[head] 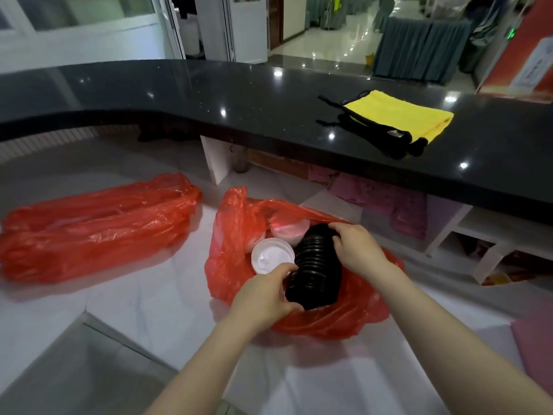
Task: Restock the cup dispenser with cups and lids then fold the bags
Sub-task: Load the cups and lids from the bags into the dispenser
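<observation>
At centre frame the open red bag (302, 310) lies on the pale counter (134, 310); a second red bag (95, 226) lies at left. Inside the open one we see a stack of black lids (314, 271), which the left hand (264, 292) grasps at its near end and the right hand (356, 250) at its far end. We judge the stack light but loose (nested lids slide apart), so hold both ends. A white lid stack (272, 254) sits beside it, possibly sleeved.
</observation>
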Tool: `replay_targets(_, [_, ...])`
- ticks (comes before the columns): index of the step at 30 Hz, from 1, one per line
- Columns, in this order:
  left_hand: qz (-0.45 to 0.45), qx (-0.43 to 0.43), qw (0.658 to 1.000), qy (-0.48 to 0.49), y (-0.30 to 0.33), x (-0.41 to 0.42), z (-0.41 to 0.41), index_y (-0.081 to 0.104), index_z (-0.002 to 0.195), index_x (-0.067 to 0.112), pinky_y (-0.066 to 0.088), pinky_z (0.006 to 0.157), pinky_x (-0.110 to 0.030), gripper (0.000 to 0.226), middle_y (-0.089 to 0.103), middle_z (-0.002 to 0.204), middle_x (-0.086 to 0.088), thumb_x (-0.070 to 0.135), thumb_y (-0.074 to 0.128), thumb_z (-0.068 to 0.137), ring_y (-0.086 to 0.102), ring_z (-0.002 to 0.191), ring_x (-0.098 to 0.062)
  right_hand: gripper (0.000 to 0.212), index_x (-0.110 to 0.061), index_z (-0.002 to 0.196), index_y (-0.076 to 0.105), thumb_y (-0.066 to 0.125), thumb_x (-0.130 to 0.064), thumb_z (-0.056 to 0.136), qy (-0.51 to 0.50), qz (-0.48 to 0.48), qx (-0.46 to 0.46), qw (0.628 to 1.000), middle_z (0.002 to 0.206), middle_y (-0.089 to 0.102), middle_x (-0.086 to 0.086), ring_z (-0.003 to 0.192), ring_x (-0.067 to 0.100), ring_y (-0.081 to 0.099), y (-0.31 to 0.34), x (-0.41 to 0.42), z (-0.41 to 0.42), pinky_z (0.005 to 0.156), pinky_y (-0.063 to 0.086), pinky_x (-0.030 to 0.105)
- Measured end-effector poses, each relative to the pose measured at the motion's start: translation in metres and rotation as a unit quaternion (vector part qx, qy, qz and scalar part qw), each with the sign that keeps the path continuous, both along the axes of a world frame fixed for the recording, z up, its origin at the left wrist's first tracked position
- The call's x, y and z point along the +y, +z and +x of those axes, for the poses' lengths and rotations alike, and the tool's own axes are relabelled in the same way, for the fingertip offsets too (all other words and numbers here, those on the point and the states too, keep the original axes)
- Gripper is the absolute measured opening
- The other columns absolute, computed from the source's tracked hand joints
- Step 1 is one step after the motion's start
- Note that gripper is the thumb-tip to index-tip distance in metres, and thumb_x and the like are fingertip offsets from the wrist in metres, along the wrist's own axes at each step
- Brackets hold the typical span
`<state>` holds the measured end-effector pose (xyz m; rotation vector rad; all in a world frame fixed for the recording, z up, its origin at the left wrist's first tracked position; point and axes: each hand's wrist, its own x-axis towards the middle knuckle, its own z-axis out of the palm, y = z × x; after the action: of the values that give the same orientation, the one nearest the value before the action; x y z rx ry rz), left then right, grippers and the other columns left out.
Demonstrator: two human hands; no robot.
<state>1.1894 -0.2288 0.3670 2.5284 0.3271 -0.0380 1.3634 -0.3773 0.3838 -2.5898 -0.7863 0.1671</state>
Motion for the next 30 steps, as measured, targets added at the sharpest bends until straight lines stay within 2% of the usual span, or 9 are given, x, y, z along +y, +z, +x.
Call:
replay_targets(3, [0.036,-0.007,0.999,-0.017,-0.002,-0.007,0.003,0.028,0.139,0.043,0.047,0.078,-0.032,0.087,0.057,0.109,0.006,0.047,0.076,0.067,0.056,0.103,-0.019,0.039,-0.014,0.135,0.048,0.046,-0.018,0.096,-0.021,0.024,0.036,0.999,0.134,0.056,0.01,0.125,0.03,0.048,-0.002,0.001,0.002,0.1,0.041,0.037])
replay_targets(7, [0.039,-0.032,0.999,0.002,-0.005,-0.01,0.006,0.024,0.144,0.036,0.047,0.089,-0.035,0.095,0.04,0.125,0.003,0.041,0.08,0.068,0.044,0.115,-0.019,0.046,-0.018,0.141,0.036,0.047,-0.021,0.096,-0.032,0.06,0.098,0.993,0.132,0.057,0.012,0.111,0.029,0.057,-0.006,0.001,-0.005,0.08,0.042,0.032])
replay_targets(10, [0.011,-0.04,0.999,-0.011,-0.008,-0.009,0.006,0.019,0.146,0.036,0.047,0.09,-0.034,0.1,0.035,0.139,0.005,0.034,0.079,0.067,0.044,0.122,-0.018,0.038,-0.017,0.133,0.052,0.047,-0.021,0.095,-0.003,0.061,0.121,0.991,0.132,0.059,0.004,0.118,0.022,0.055,-0.009,-0.001,-0.011,0.086,0.039,0.025])
replay_targets(13, [-0.004,-0.048,0.999,-0.014,-0.011,-0.006,0.002,0.018,0.149,0.033,0.043,0.095,-0.03,0.095,0.035,0.146,0.005,0.031,0.074,0.072,0.042,0.129,-0.016,0.021,-0.029,0.106,0.064,0.05,-0.022,0.092,0.03,0.084,0.17,0.981,0.105,0.067,-0.007,0.099,0.015,0.061,-0.01,-0.005,-0.024,0.081,0.045,0.028])
replay_targets(17, [-0.014,-0.053,0.999,-0.001,-0.015,-0.003,-0.003,0.019,0.149,0.034,0.039,0.099,-0.027,0.09,0.034,0.149,0.007,0.03,0.072,0.076,0.039,0.133,-0.013,0.015,-0.031,0.106,0.059,0.055,-0.029,0.091,0.051,0.108,0.221,0.968,0.102,0.064,-0.01,0.095,0.011,0.06,-0.012,-0.011,-0.04,0.088,0.048,0.034])
replay_targets(21, [-0.049,-0.071,0.996,0.003,-0.012,-0.005,-0.007,0.025,0.144,0.044,0.041,0.094,-0.023,0.079,0.043,0.143,0.017,0.044,0.065,0.077,0.045,0.127,-0.006,0.048,-0.038,0.115,0.05,0.067,-0.054,0.074,0.112,0.093,0.209,0.967,0.107,0.061,-0.02,0.099,-0.001,0.058,0.0,-0.018,-0.056,0.083,0.044,0.02])
replay_targets(25, [-0.093,-0.112,0.989,-0.006,0.002,-0.008,-0.01,0.024,0.133,0.06,0.037,0.08,-0.007,0.076,0.046,0.119,0.039,0.059,0.058,0.065,0.048,0.105,0.012,0.039,-0.033,0.113,0.053,0.073,-0.04,0.079,0.094,0.151,0.194,0.965,0.108,0.062,-0.016,0.1,0.004,0.06,0.011,-0.021,-0.06,0.087,0.049,0.027])
replay_targets(27, [-0.106,-0.148,0.983,-0.013,0.01,-0.007,-0.009,0.03,0.134,0.056,0.035,0.083,-0.002,0.075,0.044,0.116,0.046,0.051,0.065,0.068,0.044,0.108,0.017,0.034,-0.029,0.111,0.056,0.074,-0.03,0.082,0.074,0.213,0.224,0.948,0.107,0.063,-0.01,0.099,0.008,0.062,0.016,-0.023,-0.06,0.085,0.051,0.029])
replay_targets(30, [-0.105,-0.195,0.975,-0.023,0.02,-0.004,-0.009,0.042,0.132,0.047,0.032,0.086,0.001,0.068,0.037,0.12,0.051,0.039,0.072,0.071,0.04,0.11,0.019,0.038,-0.026,0.111,0.057,0.076,-0.028,0.079,0.065,0.281,0.259,0.922,0.105,0.065,-0.01,0.095,0.004,0.064,0.024,-0.026,-0.064,0.077,0.05,0.017])
